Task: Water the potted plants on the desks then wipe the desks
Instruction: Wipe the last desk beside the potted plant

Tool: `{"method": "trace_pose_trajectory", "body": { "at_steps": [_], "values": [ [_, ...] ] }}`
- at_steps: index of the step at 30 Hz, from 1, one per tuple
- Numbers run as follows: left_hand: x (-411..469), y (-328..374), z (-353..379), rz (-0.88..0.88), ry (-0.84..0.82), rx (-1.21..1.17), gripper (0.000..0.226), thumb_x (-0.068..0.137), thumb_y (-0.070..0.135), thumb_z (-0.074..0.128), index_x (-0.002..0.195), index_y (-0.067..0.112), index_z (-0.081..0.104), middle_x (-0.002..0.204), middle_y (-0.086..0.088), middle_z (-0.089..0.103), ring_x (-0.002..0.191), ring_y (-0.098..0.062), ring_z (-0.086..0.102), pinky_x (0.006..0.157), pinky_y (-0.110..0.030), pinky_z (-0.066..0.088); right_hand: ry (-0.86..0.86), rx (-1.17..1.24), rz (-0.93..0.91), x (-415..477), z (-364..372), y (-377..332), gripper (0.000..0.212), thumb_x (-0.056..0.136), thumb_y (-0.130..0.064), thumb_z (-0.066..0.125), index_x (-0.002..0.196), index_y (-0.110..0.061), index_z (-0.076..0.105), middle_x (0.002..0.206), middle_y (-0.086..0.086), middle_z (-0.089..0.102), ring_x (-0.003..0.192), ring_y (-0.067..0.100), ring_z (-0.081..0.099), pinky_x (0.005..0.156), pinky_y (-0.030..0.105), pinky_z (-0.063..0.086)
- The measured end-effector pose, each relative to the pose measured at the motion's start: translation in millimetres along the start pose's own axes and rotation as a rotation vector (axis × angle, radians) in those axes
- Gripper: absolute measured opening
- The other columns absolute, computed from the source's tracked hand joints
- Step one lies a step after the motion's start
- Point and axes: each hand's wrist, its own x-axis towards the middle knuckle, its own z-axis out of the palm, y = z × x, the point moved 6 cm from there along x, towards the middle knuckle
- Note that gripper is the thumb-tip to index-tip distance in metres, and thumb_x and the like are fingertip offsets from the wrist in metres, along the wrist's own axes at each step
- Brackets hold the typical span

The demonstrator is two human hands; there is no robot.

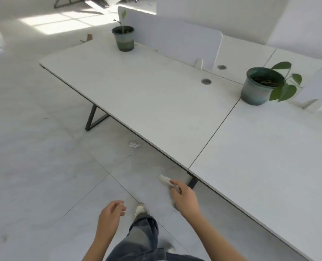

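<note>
Pale grey floor tiles (43, 166) and white desks make up a bright office, seen from above the person's own hands. The left hand (111, 213) hangs over the floor with its fingers loosely curled and nothing in them. The right hand (184, 199), apart from it and nearer the desks, has its fingers wrapped round a small white object (165, 180) that pokes out forward — what it is cannot be told. Between the hands show a jeans leg (143, 236) and a pale shoe (140, 209). Beyond the right hand, two desks stand side by side: the left desk (137, 95) and the right desk (260, 147). A leafy potted plant (258, 89) stands at the back of the right desk, just beside the seam. A thin seedling pot (123, 39) sits at the left desk's far end, beside the white divider panel (175, 40). On the floor by the left desk's front edge lies a crumpled paper (134, 144) — well apart from both hands
</note>
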Motion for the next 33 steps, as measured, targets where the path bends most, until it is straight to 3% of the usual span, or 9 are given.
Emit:
{"method": "trace_pose_trajectory", "body": {
  "at_steps": [7, 13, 20, 24, 28, 33],
  "values": [
    [-7.0, -19.7, -54.1, -0.011, 0.106, -0.053, 0.014, 0.093, 0.013, 0.047, 0.089, 0.016, 0.060, 0.082, -0.001, 0.066, 0.081, -0.019, 0.062, 0.067, -0.023, 0.043, -0.150, -0.084, -0.098, -1.0, 64.5, -32.7, 0.032, 0.092, -0.018, 0.043, 0.121, -0.023, 0.054, 0.064, -0.004, 0.055, 0.049, 0.008, 0.047, 0.048, 0.020, 0.038],
    [14.3, -26.5, -130.6, 0.004, 0.179, -0.092, 0.014, 0.092, 0.012, 0.048, 0.091, 0.015, 0.061, 0.084, -0.001, 0.066, 0.080, -0.016, 0.062, 0.065, -0.017, 0.040, -0.096, -0.066, -0.133, 14.3, 127.7, -87.6, 0.031, 0.088, -0.014, 0.041, 0.113, -0.021, 0.060, 0.059, -0.004, 0.053, 0.049, 0.009, 0.046, 0.049, 0.024, 0.037],
    [47.5, -80.7, -282.9, -0.070, 0.367, -0.161, 0.014, 0.092, 0.012, 0.047, 0.094, 0.011, 0.062, 0.086, -0.006, 0.067, 0.083, -0.021, 0.062, 0.066, -0.018, 0.040, -0.243, -0.136, -0.231, 10.9, 284.0, -162.3, 0.029, 0.088, -0.014, 0.042, 0.110, -0.021, 0.060, 0.061, -0.005, 0.055, 0.049, 0.009, 0.047, 0.051, 0.025, 0.038],
    [51.2, -108.0, -315.4, -0.157, 0.420, -0.255, 0.016, 0.092, 0.011, 0.047, 0.092, 0.009, 0.063, 0.087, -0.009, 0.067, 0.083, -0.025, 0.062, 0.068, -0.027, 0.041, -0.377, -0.237, -0.300, 4.0, 330.4, -184.2, 0.028, 0.091, -0.017, 0.041, 0.112, -0.024, 0.058, 0.067, -0.009, 0.055, 0.049, 0.007, 0.047, 0.051, 0.022, 0.037],
    [84.5, -122.8, -329.1, -0.228, 0.371, -0.295, 0.015, 0.091, 0.010, 0.048, 0.089, 0.009, 0.062, 0.085, -0.010, 0.067, 0.081, -0.026, 0.063, 0.066, -0.024, 0.040, -0.376, -0.278, -0.251, 23.9, 355.9, -198.1, 0.029, 0.090, -0.015, 0.042, 0.109, -0.026, 0.060, 0.067, -0.011, 0.054, 0.051, 0.007, 0.047, 0.056, 0.025, 0.039],
    [163.5, -86.5, -339.0, -0.184, 0.299, -0.219, 0.015, 0.093, 0.013, 0.046, 0.087, 0.015, 0.060, 0.084, -0.003, 0.065, 0.082, -0.022, 0.062, 0.064, -0.019, 0.041, -0.315, -0.303, -0.207, 87.0, 366.8, -227.6, 0.029, 0.091, -0.013, 0.042, 0.107, -0.029, 0.059, 0.065, -0.010, 0.057, 0.051, 0.008, 0.049, 0.055, 0.026, 0.042]
  ]
}}
